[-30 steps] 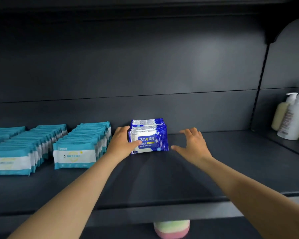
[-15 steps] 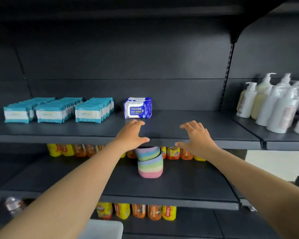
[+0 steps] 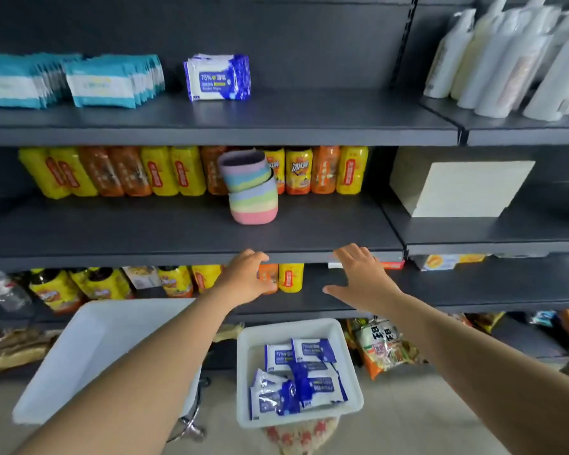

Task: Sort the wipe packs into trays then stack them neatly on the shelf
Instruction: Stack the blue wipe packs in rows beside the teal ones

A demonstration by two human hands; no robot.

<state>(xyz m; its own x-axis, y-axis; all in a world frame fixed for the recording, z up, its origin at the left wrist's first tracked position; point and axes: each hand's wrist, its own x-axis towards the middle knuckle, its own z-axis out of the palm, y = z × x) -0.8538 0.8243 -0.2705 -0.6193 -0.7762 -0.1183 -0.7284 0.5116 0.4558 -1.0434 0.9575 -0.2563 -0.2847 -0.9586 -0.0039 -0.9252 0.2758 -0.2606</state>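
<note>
Both hands, the left [image 3: 247, 277] and right [image 3: 362, 279], hang spread and empty, so they should drop to the tray [image 3: 350, 348] at 6 o'clock, gather its blue wipe packs [image 3: 301, 379] squarely, then set them beside the shelved stack [image 3: 217, 78] at 11 o'clock.

This is a shop. Long dark shelves [image 3: 211, 126] hold many of the same thing in rows: yellow and orange bottles [image 3: 178, 170], white pump bottles [image 3: 493, 60], teal wipe packs [image 3: 102, 82] and blue wipe packs [image 3: 217, 78]. Snack bags [image 3: 381, 346] sit on the lowest shelf.
</note>
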